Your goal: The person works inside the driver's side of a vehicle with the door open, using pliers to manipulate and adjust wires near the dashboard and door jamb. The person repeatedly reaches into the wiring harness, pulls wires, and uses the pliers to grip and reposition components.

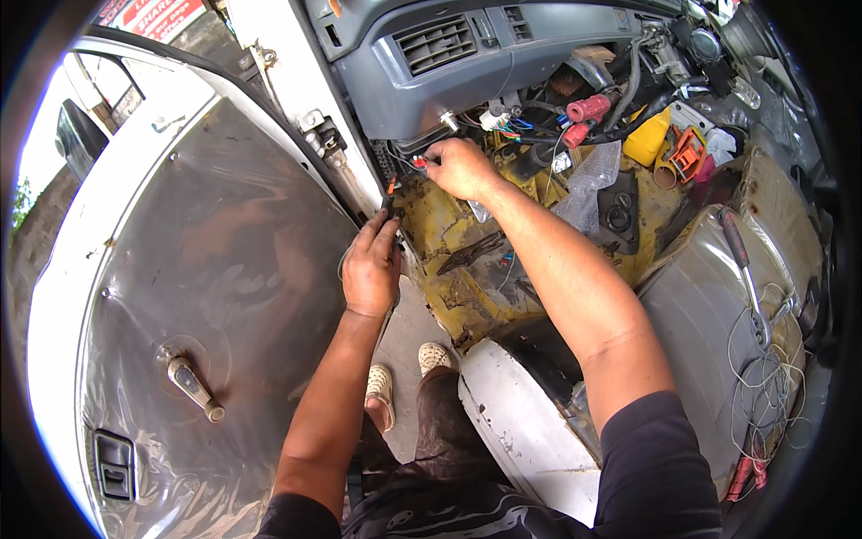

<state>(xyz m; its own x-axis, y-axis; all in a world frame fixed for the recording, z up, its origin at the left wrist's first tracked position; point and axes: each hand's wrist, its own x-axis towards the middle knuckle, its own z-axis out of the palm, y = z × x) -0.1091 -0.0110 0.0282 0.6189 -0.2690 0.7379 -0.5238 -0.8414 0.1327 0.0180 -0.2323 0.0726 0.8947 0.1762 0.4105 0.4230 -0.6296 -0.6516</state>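
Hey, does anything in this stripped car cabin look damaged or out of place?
Yes. The bare yellow floor pan is rusty and grimy, loose coloured wires hang beneath the grey dashboard where the right hand reaches, and thin pale wire lies tangled.

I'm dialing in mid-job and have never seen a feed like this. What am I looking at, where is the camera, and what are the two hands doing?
This is one wide-angle view from a camera on the person's head, looking down, so edges bend. The person stands at an open car door beside a stripped cabin. The left hand grips a dark tool at the door sill. The right hand pinches a small red connector among loose wires under the grey dashboard. On the bare yellow floor lie a yellow container and an orange part.
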